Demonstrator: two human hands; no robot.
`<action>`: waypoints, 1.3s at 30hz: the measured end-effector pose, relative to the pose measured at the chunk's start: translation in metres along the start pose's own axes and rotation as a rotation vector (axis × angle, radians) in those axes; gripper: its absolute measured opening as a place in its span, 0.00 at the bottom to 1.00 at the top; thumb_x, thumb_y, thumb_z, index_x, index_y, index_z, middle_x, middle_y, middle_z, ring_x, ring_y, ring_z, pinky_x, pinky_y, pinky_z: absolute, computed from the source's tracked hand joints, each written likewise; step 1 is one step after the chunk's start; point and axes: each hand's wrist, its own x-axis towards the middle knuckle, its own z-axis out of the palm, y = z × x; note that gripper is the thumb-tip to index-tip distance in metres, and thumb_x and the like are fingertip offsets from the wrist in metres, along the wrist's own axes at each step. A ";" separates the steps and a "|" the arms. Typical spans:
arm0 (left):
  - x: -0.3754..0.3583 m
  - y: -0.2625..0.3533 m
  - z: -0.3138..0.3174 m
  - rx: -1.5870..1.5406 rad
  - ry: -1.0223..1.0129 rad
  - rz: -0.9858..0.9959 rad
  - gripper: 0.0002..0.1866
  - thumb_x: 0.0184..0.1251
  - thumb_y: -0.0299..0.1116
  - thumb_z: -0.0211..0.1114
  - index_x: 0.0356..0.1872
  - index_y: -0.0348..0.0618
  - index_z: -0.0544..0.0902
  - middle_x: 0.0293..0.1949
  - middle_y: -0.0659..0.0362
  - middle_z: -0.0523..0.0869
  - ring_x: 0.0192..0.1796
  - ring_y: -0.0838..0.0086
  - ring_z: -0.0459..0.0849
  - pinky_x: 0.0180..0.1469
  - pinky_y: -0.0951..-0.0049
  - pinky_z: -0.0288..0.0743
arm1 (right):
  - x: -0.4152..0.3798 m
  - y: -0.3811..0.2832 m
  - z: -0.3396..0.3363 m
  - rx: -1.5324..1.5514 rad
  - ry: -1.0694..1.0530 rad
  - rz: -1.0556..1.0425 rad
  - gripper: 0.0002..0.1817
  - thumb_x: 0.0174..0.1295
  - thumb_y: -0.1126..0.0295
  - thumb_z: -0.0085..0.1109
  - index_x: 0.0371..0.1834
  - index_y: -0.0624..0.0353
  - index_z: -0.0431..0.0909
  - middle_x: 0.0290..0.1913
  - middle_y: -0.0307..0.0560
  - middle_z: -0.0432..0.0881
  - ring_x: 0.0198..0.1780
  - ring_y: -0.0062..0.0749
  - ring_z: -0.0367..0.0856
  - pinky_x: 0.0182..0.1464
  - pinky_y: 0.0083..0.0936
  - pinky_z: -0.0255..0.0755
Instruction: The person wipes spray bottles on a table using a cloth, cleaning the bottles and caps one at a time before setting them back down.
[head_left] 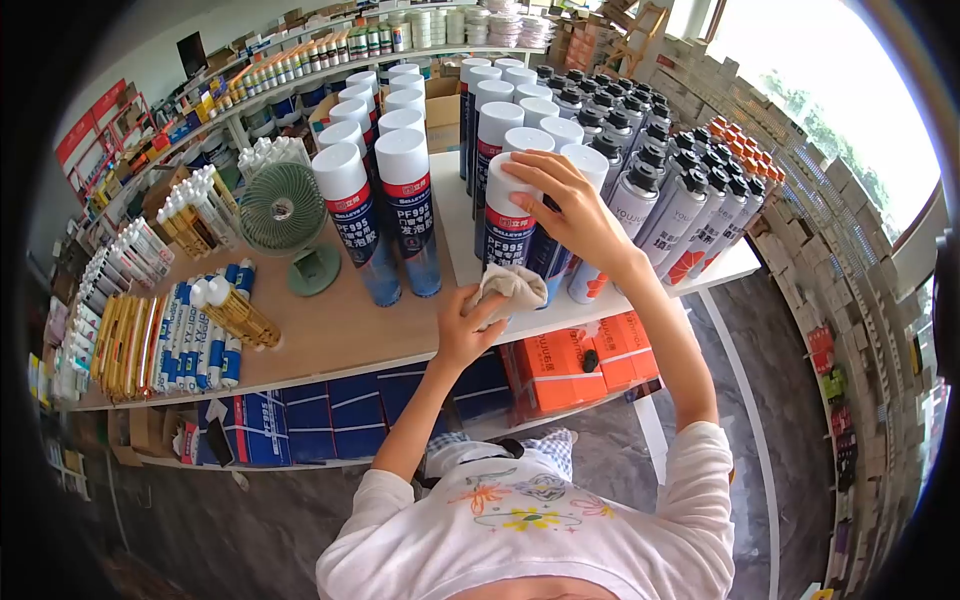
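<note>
My right hand (565, 205) grips the white cap and upper body of a blue PF995 spray foam can (505, 235) standing at the front of the shelf. My left hand (472, 322) holds a beige cloth (512, 287) pressed against the lower part of that same can. Two more identical cans (385, 215) stand just to the left, apart from the hands.
Rows of white-capped and black-capped cans (640, 160) fill the shelf (330, 330) behind and to the right. A small green fan (285, 215) and sealant tubes (190, 330) lie to the left. Orange boxes (575, 360) sit on the lower shelf. Stacked cartons (840, 300) line the right wall.
</note>
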 end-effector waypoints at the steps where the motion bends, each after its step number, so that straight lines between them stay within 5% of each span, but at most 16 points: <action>1: -0.010 0.002 0.000 -0.013 -0.042 -0.043 0.27 0.43 0.30 0.79 0.50 0.57 0.86 0.44 0.54 0.79 0.40 0.60 0.83 0.39 0.63 0.79 | 0.000 -0.001 0.000 -0.009 0.011 -0.004 0.19 0.64 0.68 0.64 0.58 0.55 0.80 0.60 0.49 0.79 0.63 0.48 0.74 0.64 0.39 0.71; 7: -0.007 0.010 -0.002 -0.071 -0.016 -0.128 0.27 0.42 0.28 0.78 0.50 0.54 0.85 0.45 0.53 0.79 0.42 0.58 0.82 0.43 0.62 0.79 | 0.003 -0.017 0.010 -0.170 0.112 0.040 0.19 0.58 0.63 0.69 0.53 0.54 0.81 0.46 0.46 0.76 0.51 0.47 0.73 0.48 0.39 0.78; 14: 0.040 0.011 -0.007 -0.007 0.258 0.001 0.27 0.43 0.29 0.79 0.50 0.52 0.84 0.48 0.49 0.76 0.48 0.56 0.78 0.47 0.62 0.76 | 0.005 -0.030 0.024 -0.243 0.236 0.057 0.16 0.55 0.61 0.72 0.45 0.54 0.84 0.37 0.43 0.74 0.43 0.42 0.71 0.44 0.37 0.75; 18: -0.033 -0.026 0.006 0.088 0.235 -0.006 0.28 0.45 0.33 0.80 0.53 0.54 0.84 0.47 0.49 0.76 0.46 0.56 0.79 0.43 0.62 0.77 | 0.007 -0.028 0.027 -0.309 0.277 0.044 0.15 0.54 0.61 0.72 0.42 0.55 0.84 0.36 0.41 0.74 0.41 0.41 0.71 0.41 0.36 0.75; 21: -0.058 -0.027 -0.002 0.143 -0.013 -0.075 0.27 0.46 0.33 0.80 0.52 0.55 0.85 0.48 0.48 0.77 0.47 0.55 0.80 0.43 0.62 0.78 | 0.009 -0.028 0.032 -0.359 0.340 0.042 0.13 0.51 0.62 0.73 0.38 0.53 0.85 0.35 0.38 0.76 0.40 0.40 0.72 0.37 0.34 0.76; 24: -0.036 -0.012 -0.004 0.069 -0.028 -0.100 0.26 0.47 0.32 0.79 0.52 0.55 0.85 0.48 0.48 0.77 0.46 0.55 0.81 0.42 0.62 0.78 | 0.010 -0.028 0.034 -0.372 0.331 0.065 0.13 0.50 0.63 0.74 0.39 0.51 0.85 0.36 0.37 0.77 0.40 0.40 0.72 0.36 0.34 0.76; 29: 0.077 0.025 -0.013 0.050 0.237 0.002 0.26 0.48 0.32 0.77 0.53 0.55 0.85 0.46 0.52 0.77 0.42 0.57 0.81 0.38 0.62 0.77 | 0.008 -0.029 0.031 -0.358 0.323 0.068 0.13 0.50 0.61 0.73 0.37 0.53 0.84 0.36 0.39 0.77 0.41 0.42 0.72 0.34 0.34 0.76; 38: -0.049 -0.012 -0.012 0.105 0.006 -0.002 0.26 0.47 0.33 0.78 0.53 0.56 0.85 0.46 0.52 0.78 0.42 0.58 0.82 0.39 0.63 0.78 | 0.015 -0.029 0.006 -0.250 0.136 0.046 0.17 0.56 0.56 0.71 0.39 0.58 0.84 0.39 0.41 0.76 0.43 0.42 0.73 0.37 0.36 0.77; 39: -0.054 -0.010 -0.016 0.097 0.002 -0.017 0.26 0.47 0.33 0.78 0.53 0.56 0.85 0.46 0.52 0.78 0.42 0.58 0.82 0.40 0.62 0.79 | 0.015 -0.031 -0.002 -0.202 0.060 0.090 0.17 0.60 0.57 0.69 0.45 0.58 0.84 0.42 0.44 0.77 0.49 0.42 0.75 0.46 0.36 0.78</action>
